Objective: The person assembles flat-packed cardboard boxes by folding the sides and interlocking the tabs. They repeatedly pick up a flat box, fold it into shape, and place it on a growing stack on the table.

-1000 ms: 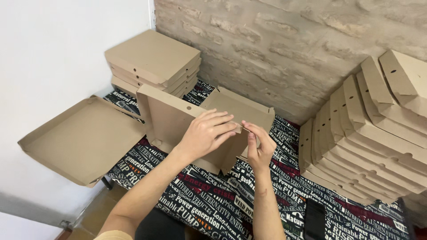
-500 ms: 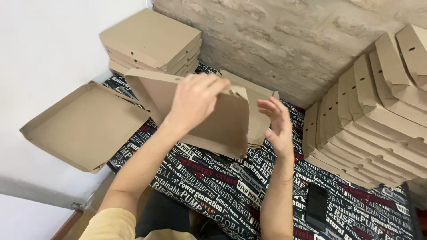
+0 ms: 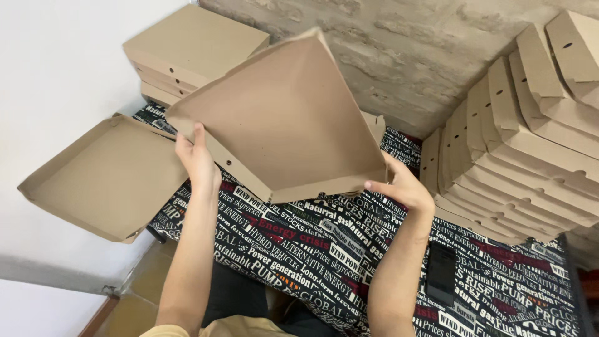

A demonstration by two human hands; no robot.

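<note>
Lifting a folded pizza box clear of the table

Holding the brown cardboard pizza box point(image 3: 287, 118) up at a tilt, the person has one hand at each lower side of it. The left hand point(image 3: 198, 159) wraps its fingers over the perforated side wall at the near left corner; the right hand point(image 3: 402, 186) cups the lower right corner from beneath, thumb along the front edge. Both hands are closed on the box, which hangs in the air above the table, its flat face turned toward the camera and its far corner pointing up at the stone wall point(image 3: 399, 68).

To carry it well, I judge the grip should stay on the folded walls, not the flat panel, so the tabs do not spring open, with both corners kept level.

Below lies the tablecloth point(image 3: 312, 249), black with printed lettering, and a dark phone point(image 3: 442, 273) rests on it near the right forearm. To the left an open box tray point(image 3: 106, 178) overhangs the table edge, close to the left elbow's path. Behind it stands a short stack of closed boxes point(image 3: 187, 53) against the white wall. On the right a long leaning row of finished boxes point(image 3: 524, 143) crowds that side. The freest room looks to be straight ahead over the cloth; the sides are tight.
</note>
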